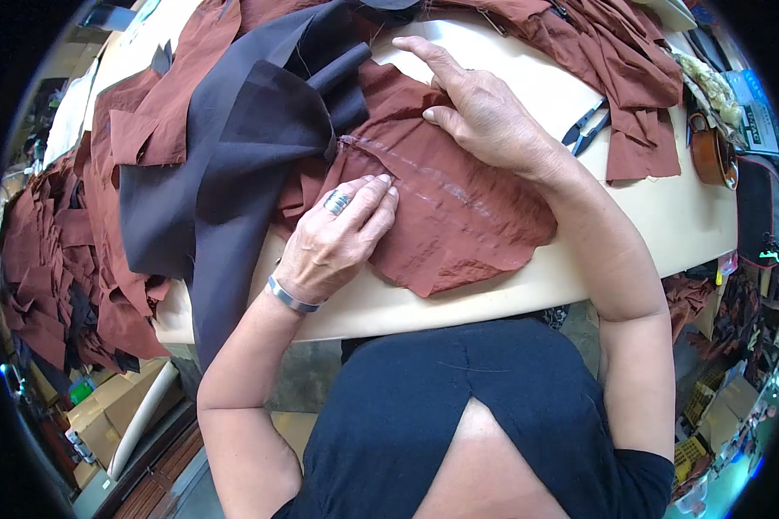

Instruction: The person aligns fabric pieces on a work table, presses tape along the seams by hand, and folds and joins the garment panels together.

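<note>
pressing down on the rust-brown cloth piece (472,229), the left hand (342,229) rests near its left side with the fingers drawn together and slightly bent. its thumb is hidden, so i cannot tell whether any fabric is pinched beneath. the fingertips lie just beside the pale streaks (446,182) that run slantwise over the cloth, a position that probably steadies the fabric close to that line. the right hand (472,108) is open, thumb and index finger spread apart, reaching over the far edge of the same piece; its spread likely lets it hold down or smooth a wider stretch, though whether the whole palm touches is hard to tell.

the piece lies on the pale desk (697,216), near the front edge and right before the person's body, presumably so both forearms can reach it without strain. its surface is wrinkled rather than flat, which may be why two hands are on it. dark cloth (251,130) is heaped in loose folds along its left side and hangs over the desk's front edge, perhaps pushed aside to leave the streaked part exposed. to the right, dark-bladed snips (587,128) lie beside the right wrist, seemingly set within easy reach. more rust-brown fabric (614,60) stretches along the far side, and a brown tape roll (711,156) sits by the right edge.
</note>
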### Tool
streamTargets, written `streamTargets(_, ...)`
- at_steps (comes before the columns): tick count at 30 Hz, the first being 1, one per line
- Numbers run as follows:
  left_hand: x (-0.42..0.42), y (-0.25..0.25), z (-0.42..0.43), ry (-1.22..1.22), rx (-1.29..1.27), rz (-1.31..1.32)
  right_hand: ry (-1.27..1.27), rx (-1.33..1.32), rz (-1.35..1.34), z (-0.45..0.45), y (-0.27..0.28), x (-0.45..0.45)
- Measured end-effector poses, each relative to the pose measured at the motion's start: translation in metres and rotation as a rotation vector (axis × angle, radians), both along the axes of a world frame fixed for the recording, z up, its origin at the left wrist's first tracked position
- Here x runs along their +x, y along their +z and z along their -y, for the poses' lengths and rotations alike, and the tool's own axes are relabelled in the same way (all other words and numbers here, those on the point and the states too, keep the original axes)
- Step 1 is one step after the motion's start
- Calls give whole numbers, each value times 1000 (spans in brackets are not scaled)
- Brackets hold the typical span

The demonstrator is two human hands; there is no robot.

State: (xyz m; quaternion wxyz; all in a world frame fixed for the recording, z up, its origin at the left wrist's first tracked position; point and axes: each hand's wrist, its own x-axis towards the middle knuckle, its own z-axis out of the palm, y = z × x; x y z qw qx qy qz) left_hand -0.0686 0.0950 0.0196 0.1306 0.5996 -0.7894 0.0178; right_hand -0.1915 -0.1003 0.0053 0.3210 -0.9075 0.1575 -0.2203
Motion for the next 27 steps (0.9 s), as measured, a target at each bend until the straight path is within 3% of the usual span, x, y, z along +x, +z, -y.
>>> streamTargets(9, -3, 1, 1, 47, -47, 49, -8, 27, -5, -2, 0, 0)
streamTargets(13, -1, -1, 1, -38, -11, 65, -4, -21, 57, 0, -8, 1)
streamTargets(19, -3, 6, 5, 17, 95, 17, 5, -34, 38, 0, -3, 0)
streamTargets(27, -5, 0, 4, 19, -13, 93, 9, -45, 94, 1, -6, 0)
